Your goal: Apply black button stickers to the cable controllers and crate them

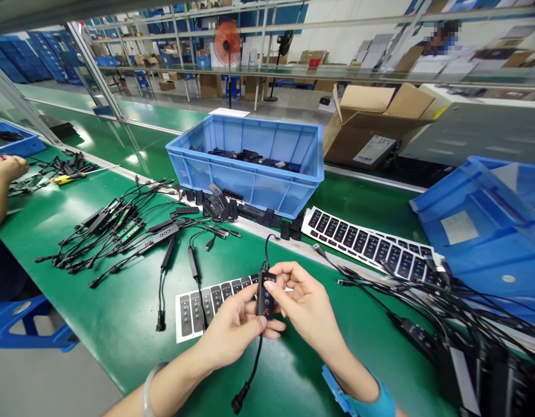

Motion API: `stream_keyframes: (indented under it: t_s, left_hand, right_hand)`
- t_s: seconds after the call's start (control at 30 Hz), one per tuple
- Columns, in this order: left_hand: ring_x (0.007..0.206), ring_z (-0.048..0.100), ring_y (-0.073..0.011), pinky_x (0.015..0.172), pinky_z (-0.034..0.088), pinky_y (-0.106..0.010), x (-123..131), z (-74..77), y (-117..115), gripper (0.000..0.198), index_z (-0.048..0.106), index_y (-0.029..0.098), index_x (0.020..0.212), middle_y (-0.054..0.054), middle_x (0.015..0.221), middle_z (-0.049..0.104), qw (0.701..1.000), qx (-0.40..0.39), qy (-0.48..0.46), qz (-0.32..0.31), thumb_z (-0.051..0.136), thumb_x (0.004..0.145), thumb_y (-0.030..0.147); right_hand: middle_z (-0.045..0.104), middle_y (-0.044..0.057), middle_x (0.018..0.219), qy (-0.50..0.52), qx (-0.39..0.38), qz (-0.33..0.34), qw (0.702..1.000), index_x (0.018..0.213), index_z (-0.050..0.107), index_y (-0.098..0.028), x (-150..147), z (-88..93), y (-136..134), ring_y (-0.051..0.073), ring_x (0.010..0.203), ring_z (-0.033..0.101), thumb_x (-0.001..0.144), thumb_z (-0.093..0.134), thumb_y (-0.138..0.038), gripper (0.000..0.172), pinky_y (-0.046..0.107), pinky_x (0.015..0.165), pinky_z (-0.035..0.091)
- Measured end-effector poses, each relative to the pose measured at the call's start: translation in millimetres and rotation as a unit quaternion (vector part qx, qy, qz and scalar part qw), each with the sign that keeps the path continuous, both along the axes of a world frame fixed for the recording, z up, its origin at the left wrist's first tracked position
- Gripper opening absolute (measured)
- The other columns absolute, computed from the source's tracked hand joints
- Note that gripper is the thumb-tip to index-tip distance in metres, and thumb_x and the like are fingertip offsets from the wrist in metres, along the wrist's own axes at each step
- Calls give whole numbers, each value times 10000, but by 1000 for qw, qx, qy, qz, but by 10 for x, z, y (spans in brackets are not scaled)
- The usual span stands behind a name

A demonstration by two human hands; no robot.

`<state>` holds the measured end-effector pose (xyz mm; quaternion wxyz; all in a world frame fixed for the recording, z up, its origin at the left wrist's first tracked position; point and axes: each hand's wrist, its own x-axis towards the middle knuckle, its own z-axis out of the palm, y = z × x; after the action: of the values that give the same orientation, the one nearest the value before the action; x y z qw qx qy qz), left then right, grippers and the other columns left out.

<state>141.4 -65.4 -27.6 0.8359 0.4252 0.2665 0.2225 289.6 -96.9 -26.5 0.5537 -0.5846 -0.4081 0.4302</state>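
Gripping controller (pixel 266 294): left hand (pixel 233 333), right hand (pixel 304 307) both clamped on its sides; likely light, rigid shell, limp cable (pixel 252 370).

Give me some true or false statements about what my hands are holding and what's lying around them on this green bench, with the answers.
1. The left hand and right hand both hold a black controller. True.
2. The blue bin is empty. False: black parts lie in it.
3. A sticker sheet lies flat, partly hidden by the left hand. True.
4. The cardboard box is shut. False: its flaps stand open.
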Motion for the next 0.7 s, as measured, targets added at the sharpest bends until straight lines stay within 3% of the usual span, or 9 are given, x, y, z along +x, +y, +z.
stream_keyframes:
  t_s: [0.2,0.3,0.4,0.5,0.6,0.7]
  left_hand:
    - [891,713,-224,772,542,-298,5,-2,-7,711,494,155,1328,-130,1035,702,1000,7,18,4,766,747,461]
    - [873,715,-222,763,551,-300,-1,-2,-7,694,517,150,1298,-122,1024,699,1000,1,20,9,778,733,456]
    - [837,717,-204,733,557,-278,-4,6,-4,621,552,143,1246,-103,969,710,1000,-1,10,6,788,737,409]
    - [782,713,-176,697,557,-246,-2,14,0,548,592,126,1181,-79,861,719,1000,3,-5,-17,814,722,327]
    - [725,709,-157,646,552,-214,0,-6,6,459,644,115,1062,-57,795,709,1000,-15,-3,-18,839,690,298]
    - [700,709,-152,603,552,-207,1,-50,5,420,663,114,1017,-94,905,718,999,-27,13,-14,831,695,325]
  right_hand:
    - [454,-45,683,-37,-3,-9,999,959,557,-218,-13,-87,2,111,564,473,816,653,-389,243,208,453,486]
    - [463,-38,753,-42,-17,-21,999,1100,479,-241,9,-72,14,126,602,484,792,656,-376,380,220,447,490]
    - [508,-6,886,-25,-61,47,997,1249,400,-251,30,10,10,140,684,525,696,721,-313,642,239,503,504]
    - [548,-14,882,6,-106,138,985,1345,339,-269,20,82,-7,141,678,552,637,735,-227,812,261,558,500]
    - [554,-23,818,1,-83,121,989,1206,474,-238,6,71,1,142,682,555,684,720,-276,578,261,590,487]
    - [561,-3,766,-10,-54,86,995,998,584,-197,18,5,38,145,666,545,820,610,-456,315,256,571,476]
